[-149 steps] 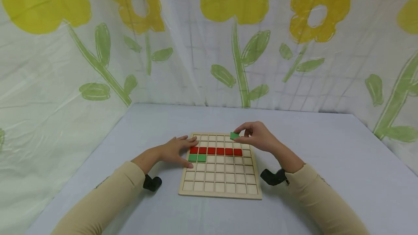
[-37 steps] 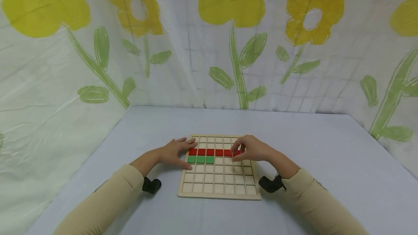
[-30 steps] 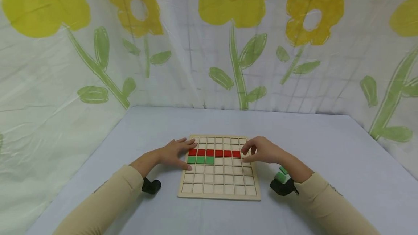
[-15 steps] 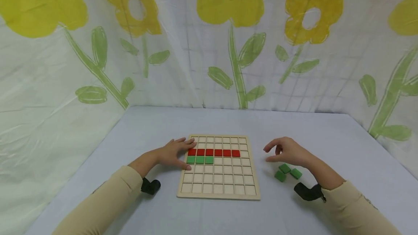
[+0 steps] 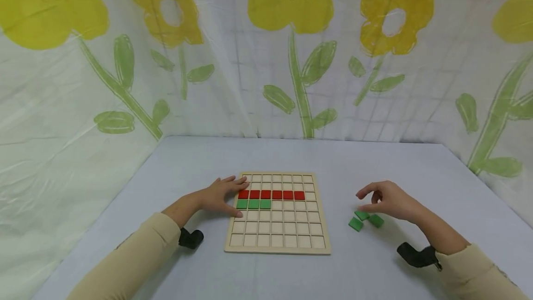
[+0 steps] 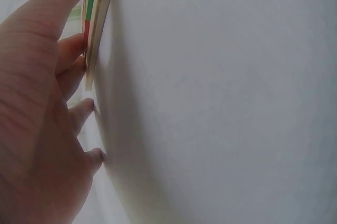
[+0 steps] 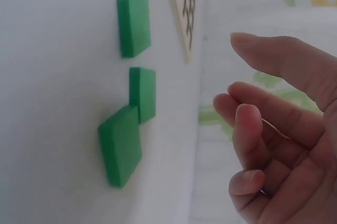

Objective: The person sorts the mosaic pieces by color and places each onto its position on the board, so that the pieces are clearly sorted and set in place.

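A wooden grid board lies flat on the table in the head view. Across one of its rows run several red square tiles, with 3 green tiles in the row just below, at the left. My left hand rests with spread fingers on the board's left edge; the left wrist view shows its fingertips along that side. Right of the board, my right hand hovers over 3 loose green tiles. Its thumb and fingers are loosely bent and apart, holding nothing, and in the right wrist view the tiles lie away from the fingertips.
The white table runs back to a hanging sheet printed with yellow flowers. A black wrist camera sits below the right wrist, and another black camera below the left.
Five seconds ago my right hand pinched a green tile above the board; a third green tile has since joined the row. The right hand has moved right, off the board. The left stays put.
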`<state>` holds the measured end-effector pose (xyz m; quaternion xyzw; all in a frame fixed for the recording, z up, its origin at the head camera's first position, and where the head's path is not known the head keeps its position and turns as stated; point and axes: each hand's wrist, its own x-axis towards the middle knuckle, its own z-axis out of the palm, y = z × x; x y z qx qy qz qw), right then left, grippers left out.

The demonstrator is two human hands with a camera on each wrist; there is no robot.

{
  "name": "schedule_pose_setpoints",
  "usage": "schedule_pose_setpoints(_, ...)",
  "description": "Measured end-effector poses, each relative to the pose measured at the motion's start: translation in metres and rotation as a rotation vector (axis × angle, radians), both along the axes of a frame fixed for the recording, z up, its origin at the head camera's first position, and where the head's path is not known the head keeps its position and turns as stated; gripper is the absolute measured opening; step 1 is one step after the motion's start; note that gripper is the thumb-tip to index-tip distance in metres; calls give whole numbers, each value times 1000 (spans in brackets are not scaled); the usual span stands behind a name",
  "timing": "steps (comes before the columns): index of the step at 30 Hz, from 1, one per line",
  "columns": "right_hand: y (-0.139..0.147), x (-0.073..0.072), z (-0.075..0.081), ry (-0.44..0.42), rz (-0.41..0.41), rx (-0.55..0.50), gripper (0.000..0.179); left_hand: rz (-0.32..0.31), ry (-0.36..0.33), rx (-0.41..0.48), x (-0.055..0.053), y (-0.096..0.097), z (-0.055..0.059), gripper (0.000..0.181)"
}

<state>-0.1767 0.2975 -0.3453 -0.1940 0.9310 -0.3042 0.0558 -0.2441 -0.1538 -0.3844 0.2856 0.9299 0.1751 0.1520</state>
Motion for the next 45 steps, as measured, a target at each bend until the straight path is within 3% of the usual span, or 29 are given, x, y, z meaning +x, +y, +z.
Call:
schedule_pose_setpoints(9,24,7,-8,-35,44,-66,36,5,2,3,1,0,-1,89)
schedule_pose_setpoints(16,39,6,-23,-63,98,-143,37,0,4,18,1,0,-1,89)
schedule_pose_setpoints(24,55,4,-37,-28,240,-169,44,1,-12,16,1,1,-1,90)
schedule_pose_setpoints(33,59,-1,-50,-30,398,-314,34,13,0,2,0,-2,0,90)
schedule_pose_setpoints(41,61,-1,-51,-85,346,-307,26,4,1,17,-1,-2,-3,89)
schedule_pose_setpoints(45,61,-1,-52,-48,301,-277,22,3,-3,23,0,-2,-2,89)
